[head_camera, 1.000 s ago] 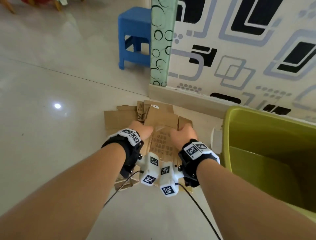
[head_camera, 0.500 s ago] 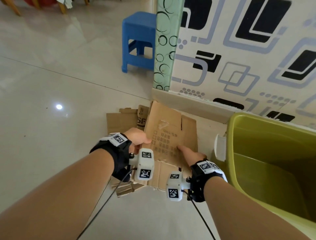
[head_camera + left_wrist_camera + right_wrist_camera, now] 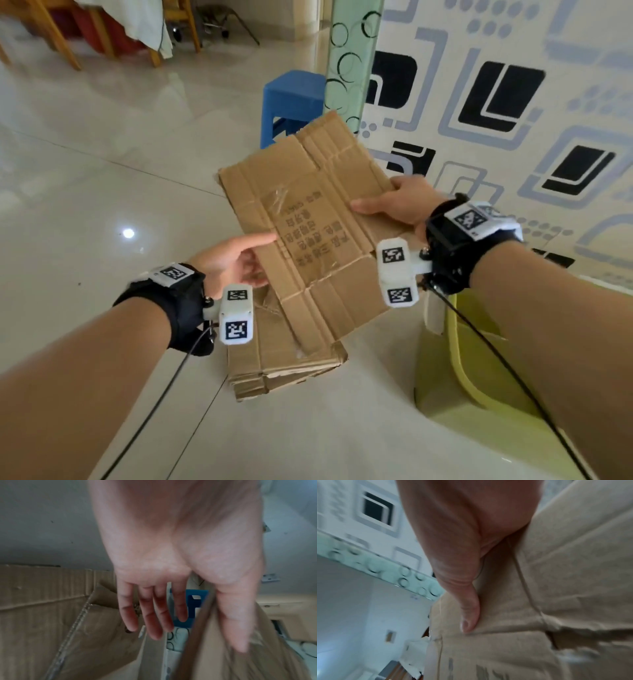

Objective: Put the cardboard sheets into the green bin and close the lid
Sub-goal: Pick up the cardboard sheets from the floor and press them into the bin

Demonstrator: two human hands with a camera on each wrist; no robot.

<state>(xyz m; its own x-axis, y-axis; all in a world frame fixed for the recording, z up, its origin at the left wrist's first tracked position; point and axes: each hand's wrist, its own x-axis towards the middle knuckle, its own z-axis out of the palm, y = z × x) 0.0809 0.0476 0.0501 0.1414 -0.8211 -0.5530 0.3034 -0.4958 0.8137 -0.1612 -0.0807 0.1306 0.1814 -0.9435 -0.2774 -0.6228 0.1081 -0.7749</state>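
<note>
A second ago both hands were pressed on the cardboard pile on the floor; now one sheet (image 3: 308, 219) is lifted clear of it, held tilted in the air above the remaining stack (image 3: 284, 363).

The right hand (image 3: 400, 205) clamps the sheet's edge at 3 o'clock, thumb laid flat on the printed top face and the fingers hidden beneath. The left hand (image 3: 233, 260) sits at the sheet's 8 o'clock edge; the wrist view shows the thumb on one face and the fingers straight and spread apart on the other side, a loose steadying contact, not a firm pinch.

The bin (image 3: 479, 404) stands at 4 o'clock from the sheet, just beside the stack, its mouth largely hidden behind the right forearm. Its lid cannot be made out.

To do this step well, I would let the right hand lead the swing toward 4 o'clock and turn the sheet edge-down, so it slides in narrow side first instead of bridging the rim. The sheet is creased and slit, so it will likely flop; the left hand should firm its hold until the lower edge is inside.

A blue stool (image 3: 291, 102) stands at 12 o'clock by the patterned wall (image 3: 513, 102).
</note>
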